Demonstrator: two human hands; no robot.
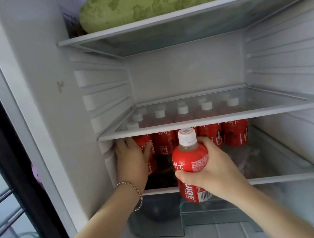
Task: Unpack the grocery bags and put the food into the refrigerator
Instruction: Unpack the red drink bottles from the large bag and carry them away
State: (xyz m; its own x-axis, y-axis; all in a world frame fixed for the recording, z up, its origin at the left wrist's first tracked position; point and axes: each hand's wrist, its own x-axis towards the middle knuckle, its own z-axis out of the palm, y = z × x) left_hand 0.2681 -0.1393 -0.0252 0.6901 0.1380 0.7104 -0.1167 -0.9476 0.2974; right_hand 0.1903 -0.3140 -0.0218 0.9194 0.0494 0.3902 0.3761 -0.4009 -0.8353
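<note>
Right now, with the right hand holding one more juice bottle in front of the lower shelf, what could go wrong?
1. The juice bottle in the right hand has its cap close under the glass shelf edge; pushed straight in, the cap may catch it.
2. The shelved bottles stand close together; sliding another in could topple one.
3. The left hand rests against the leftmost bottle and could get pinched.

Juice bottle (pixel 191 166): clear plastic, glossy red label, white ribbed cap. Shelf (pixel 212 120): smooth glass, white plastic trim. Bracelet (pixel 137 193): metal beads.
</note>
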